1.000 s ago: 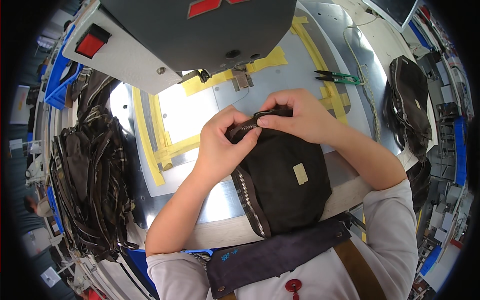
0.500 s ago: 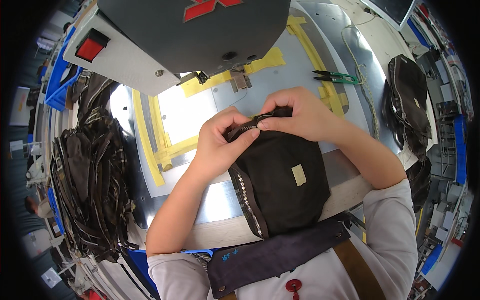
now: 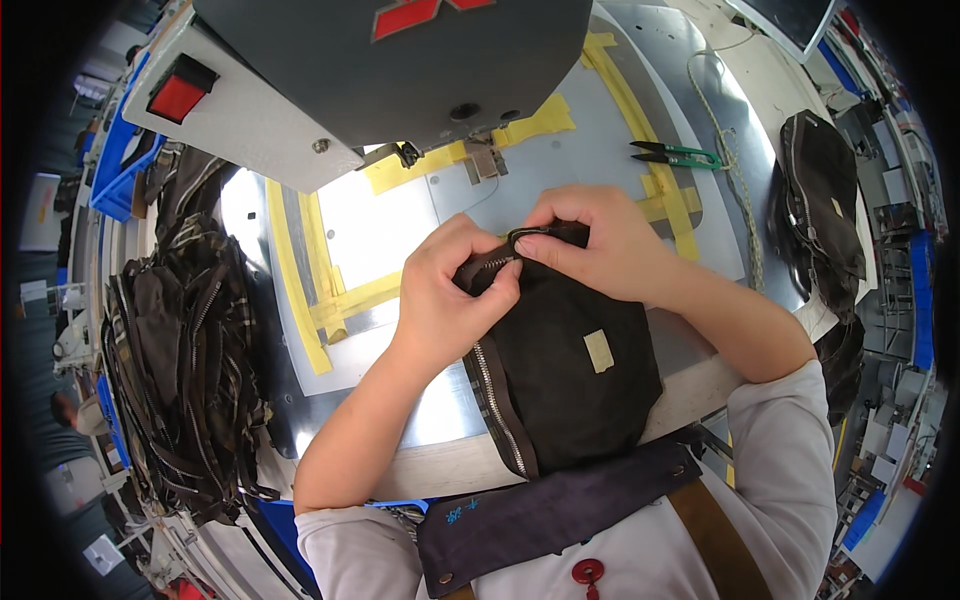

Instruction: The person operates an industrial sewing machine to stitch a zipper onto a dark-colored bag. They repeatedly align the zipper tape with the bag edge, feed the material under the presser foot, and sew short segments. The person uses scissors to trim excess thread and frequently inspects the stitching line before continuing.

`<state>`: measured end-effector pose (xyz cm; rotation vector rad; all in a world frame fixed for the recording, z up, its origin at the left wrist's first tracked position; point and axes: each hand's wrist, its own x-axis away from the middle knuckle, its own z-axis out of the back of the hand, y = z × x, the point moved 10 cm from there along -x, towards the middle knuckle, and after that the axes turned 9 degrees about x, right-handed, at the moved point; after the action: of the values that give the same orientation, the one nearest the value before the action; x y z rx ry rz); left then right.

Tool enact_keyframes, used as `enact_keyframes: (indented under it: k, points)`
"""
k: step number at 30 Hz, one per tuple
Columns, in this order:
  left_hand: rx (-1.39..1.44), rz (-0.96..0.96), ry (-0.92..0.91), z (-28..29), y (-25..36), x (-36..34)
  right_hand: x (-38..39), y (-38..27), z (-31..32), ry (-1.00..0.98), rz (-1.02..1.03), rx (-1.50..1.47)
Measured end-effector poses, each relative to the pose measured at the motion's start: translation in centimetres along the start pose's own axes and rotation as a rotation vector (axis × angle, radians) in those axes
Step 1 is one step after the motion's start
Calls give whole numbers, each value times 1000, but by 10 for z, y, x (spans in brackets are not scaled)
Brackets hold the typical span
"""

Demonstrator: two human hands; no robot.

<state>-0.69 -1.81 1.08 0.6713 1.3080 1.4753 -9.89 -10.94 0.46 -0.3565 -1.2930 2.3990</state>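
A dark brown fabric pouch with a metal zipper down its left side and a small pale label lies over the table's front edge, before me. My left hand pinches the zipper end at the pouch's top left, thumb and fingers closed on it. Close beside it, my right hand grips the top edge of the same pouch, where the zipper tape is folded into a small loop. Both hands are just in front of the sewing machine's presser foot, apart from it.
The dark sewing machine head with a red switch overhangs the metal plate marked with yellow tape. Green-handled thread snips lie at right. Stacked zippered pieces are at left; another pouch lies far right.
The pouch's top edge, held between my hands, is now bent into a clearer fold. Both hands keep their grip, with the right slightly lower.
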Motion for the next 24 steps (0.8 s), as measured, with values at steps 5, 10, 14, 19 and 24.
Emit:
enact_keyframes:
  k: [5, 10, 14, 19, 24]
  points:
    - [133, 93, -80, -4, -9, -2, -1, 3, 0, -44, -58, -113]
    - [140, 74, -91, -4, -11, -3, 0, -1, 7, 70, -11, -23]
    - [93, 88, -67, -7, -9, -2, 1, -4, 9, 147, 16, 72]
    - [5, 65, -43, -8, -9, -1, 2, -7, 11, 182, 36, 140]
    - [34, 44, -60, -8, -7, -1, 2, -11, 12, 199, 63, 176]
